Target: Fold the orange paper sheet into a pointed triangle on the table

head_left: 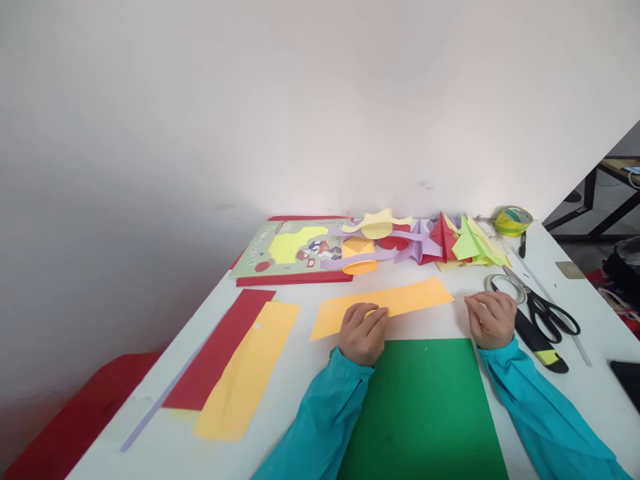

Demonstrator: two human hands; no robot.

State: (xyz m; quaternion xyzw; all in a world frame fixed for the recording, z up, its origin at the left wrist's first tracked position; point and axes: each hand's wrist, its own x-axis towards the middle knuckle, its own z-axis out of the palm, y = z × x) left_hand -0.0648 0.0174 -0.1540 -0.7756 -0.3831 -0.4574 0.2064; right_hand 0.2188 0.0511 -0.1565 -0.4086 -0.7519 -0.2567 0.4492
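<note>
Far left, a red item [100, 400] beside the table. On the table, left side: purple strip [175, 373] mostly under a red strip [215, 360], yellow strip [250, 380] overlapping the red one. Far left-center, printed pack [255, 253], bright yellow patch on its cover, red paper [295, 279] sticking out underneath. Curled pieces [377, 230] overlap the pack's right end. Center: orange strip [420, 297] lies crosswise; left hand [363, 333] on its near edge, fingers narrow, thumb hidden, so pinch or press unclear. Green sheet [425, 413] on the near side, partly under the left forearm. Farther right, folded shapes [470, 243] bunch up near the wall. Right hand [493, 320] just beside the strip's right end, fingertips bunched; anything tiny between them can't be made out. Crowding that hand: clear roll [520, 291], cutter [537, 340], scissors [560, 320]. Yellow tape [514, 221] far right; gray card [570, 270] farther right.
</note>
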